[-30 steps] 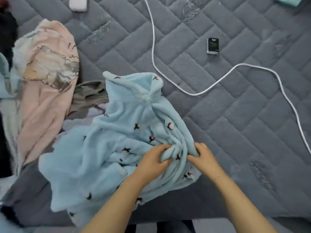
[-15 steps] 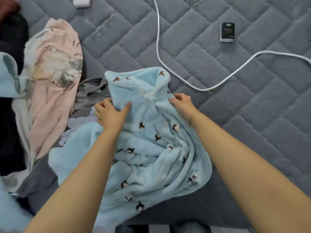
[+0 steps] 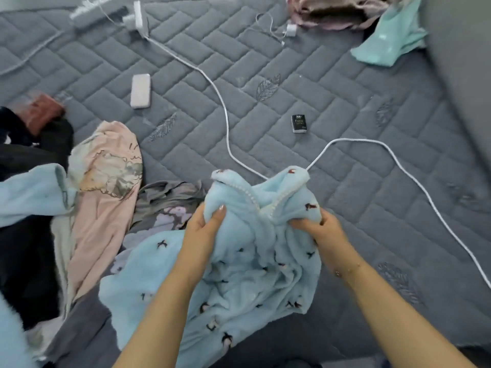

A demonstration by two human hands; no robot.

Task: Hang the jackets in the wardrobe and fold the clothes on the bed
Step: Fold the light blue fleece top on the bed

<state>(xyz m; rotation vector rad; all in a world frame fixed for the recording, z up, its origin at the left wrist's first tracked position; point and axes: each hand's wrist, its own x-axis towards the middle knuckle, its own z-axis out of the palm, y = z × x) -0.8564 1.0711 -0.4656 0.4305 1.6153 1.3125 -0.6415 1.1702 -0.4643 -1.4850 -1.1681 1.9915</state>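
A light blue fleece top (image 3: pixel 239 261) with small dark bird prints and a pearl-trimmed collar lies bunched on the grey quilted bed (image 3: pixel 265 107). My left hand (image 3: pixel 204 227) grips its fabric just left of the collar, thumb on top. On the other side of the collar, my right hand (image 3: pixel 316 229) holds a bunch of the fleece with curled fingers. A pink printed garment (image 3: pixel 103 187), a grey garment (image 3: pixel 170 195) and dark clothes (image 3: pixel 26 235) lie in a pile to the left.
A white cable (image 3: pixel 223 107) snakes across the bed and passes under the collar. A phone (image 3: pixel 140 90) and a small black box (image 3: pixel 299 123) lie beyond it. Mint (image 3: pixel 390 41) and pink (image 3: pixel 332 9) clothes sit at the far right.
Both hands left the lower hem, reached the collar, and now clutch the fleece on either side of it. The view has tilted up, showing more of the bed.
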